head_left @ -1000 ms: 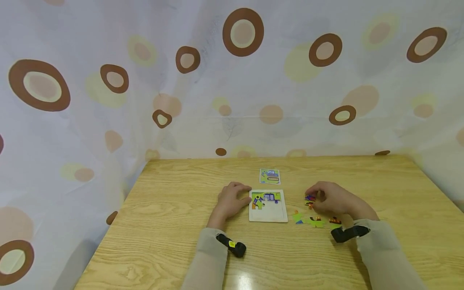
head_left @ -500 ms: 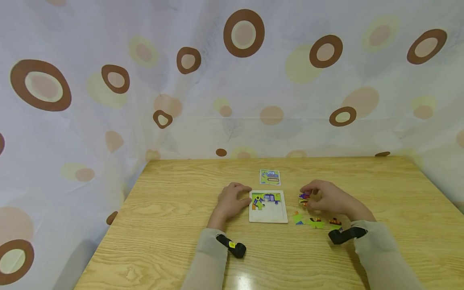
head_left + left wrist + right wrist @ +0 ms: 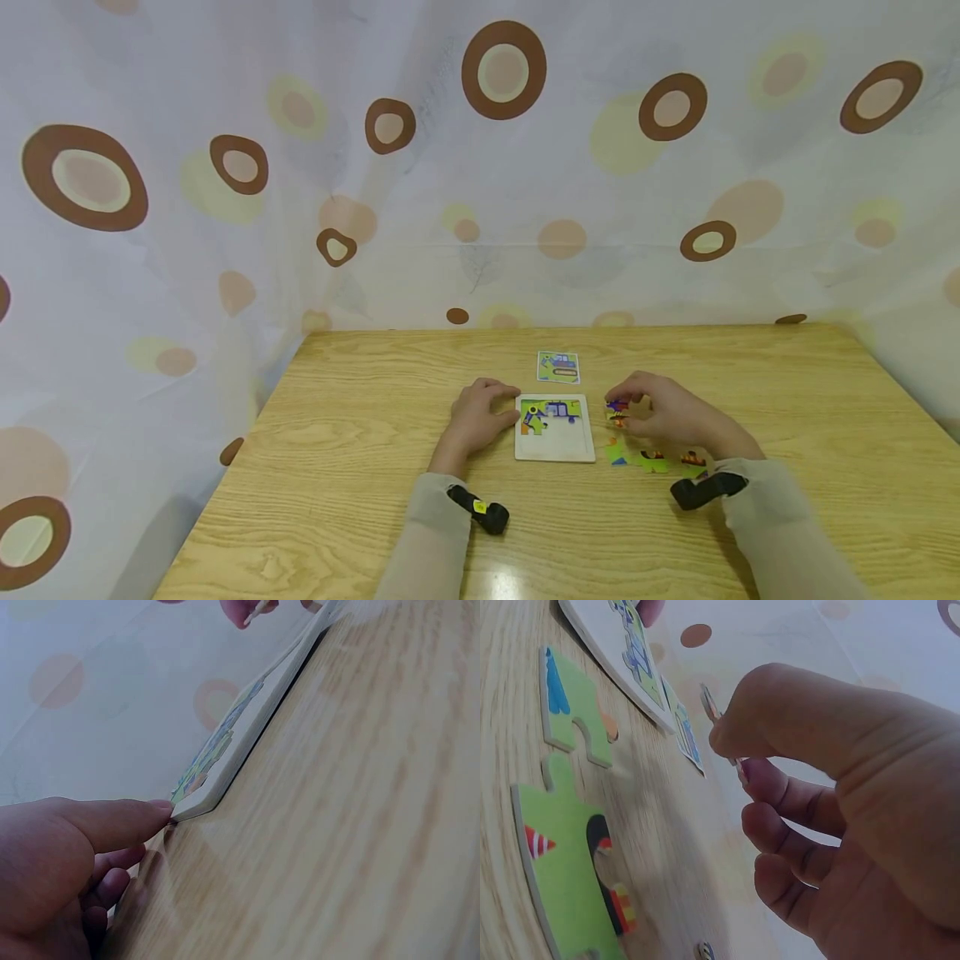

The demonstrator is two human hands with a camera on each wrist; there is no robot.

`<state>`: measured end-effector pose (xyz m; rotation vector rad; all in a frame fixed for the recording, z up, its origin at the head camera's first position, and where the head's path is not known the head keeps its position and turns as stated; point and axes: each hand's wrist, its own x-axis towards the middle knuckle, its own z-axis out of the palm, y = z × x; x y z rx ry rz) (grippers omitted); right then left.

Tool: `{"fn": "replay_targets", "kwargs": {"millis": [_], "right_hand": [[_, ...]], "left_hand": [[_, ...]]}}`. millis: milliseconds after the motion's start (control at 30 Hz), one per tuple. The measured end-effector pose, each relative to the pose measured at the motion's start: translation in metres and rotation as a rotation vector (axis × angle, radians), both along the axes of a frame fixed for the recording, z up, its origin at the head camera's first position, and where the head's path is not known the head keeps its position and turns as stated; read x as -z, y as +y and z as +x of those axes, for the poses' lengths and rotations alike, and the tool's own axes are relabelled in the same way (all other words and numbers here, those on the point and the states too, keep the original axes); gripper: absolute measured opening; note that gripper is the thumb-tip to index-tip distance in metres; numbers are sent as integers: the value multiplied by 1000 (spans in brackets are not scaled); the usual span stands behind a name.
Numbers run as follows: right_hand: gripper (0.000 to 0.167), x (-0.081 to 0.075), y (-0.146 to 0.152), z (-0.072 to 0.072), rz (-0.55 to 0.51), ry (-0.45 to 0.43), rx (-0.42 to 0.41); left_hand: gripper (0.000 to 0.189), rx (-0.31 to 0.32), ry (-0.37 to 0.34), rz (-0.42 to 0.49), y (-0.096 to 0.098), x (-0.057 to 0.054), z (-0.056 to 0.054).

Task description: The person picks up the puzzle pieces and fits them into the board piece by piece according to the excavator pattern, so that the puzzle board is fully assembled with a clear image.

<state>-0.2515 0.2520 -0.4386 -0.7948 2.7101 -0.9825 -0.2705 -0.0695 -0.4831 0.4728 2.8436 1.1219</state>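
My right hand [image 3: 675,410] pinches a purple, red and yellow puzzle piece [image 3: 617,407] between thumb and forefinger, just right of the puzzle tray [image 3: 566,448]. In the right wrist view this piece [image 3: 708,703] appears edge-on, raised off the table, mostly hidden by the thumb. The white-framed tray has its upper part and left side filled with a vehicle picture; its lower right is bare board. At the tray's left edge rests my left hand [image 3: 478,414], thumb and forefinger spread apart along the frame. The left wrist view shows that thumb [image 3: 135,821] touching the frame's corner.
Green loose puzzle pieces lie right of the tray: one with a blue patch [image 3: 617,452], one with a black and orange part [image 3: 654,462], another farther right [image 3: 693,460]. Behind the tray lies a small picture card [image 3: 558,367]. A spotted curtain [image 3: 420,275] stands behind the table.
My right hand has moved left toward the tray, carrying the pinched puzzle piece with it. The left hand and the tray have stayed in place.
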Motion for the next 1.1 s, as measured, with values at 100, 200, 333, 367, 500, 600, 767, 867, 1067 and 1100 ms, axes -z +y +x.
{"fn": "replay_targets", "kwargs": {"millis": [100, 200, 333, 367, 500, 600, 767, 867, 1067, 1100], "right_hand": [[38, 0, -4, 1, -10, -7, 7], [38, 0, -7, 0, -8, -5, 8], [37, -2, -14, 1, -5, -5, 4], [37, -3, -16, 2, -6, -7, -1], [38, -4, -23, 3, -25, -13, -22], [38, -3, -28, 4, -49, -5, -41], [36, 1, -33, 4, -75, 40, -57], [31, 2, -37, 3, -82, 44, -55], [24, 5, -45, 4, -104, -11, -73], [23, 6, -46, 4, -107, -11, -79]], "left_hand": [[34, 0, 1, 3, 0, 1, -1], [34, 1, 2, 9, -1, 0, -1], [34, 1, 0, 9, -1, 0, -1], [34, 1, 0, 8, -1, 0, -1], [34, -1, -5, 6, 0, 0, -1], [34, -3, -4, 7, 0, 0, 0], [34, -3, -7, 9, 0, 0, 0], [34, -4, -7, 11, 0, 0, 0], [34, -3, -3, 12, 0, -1, 1], [34, -4, -2, 10, 0, -1, 1]]}}
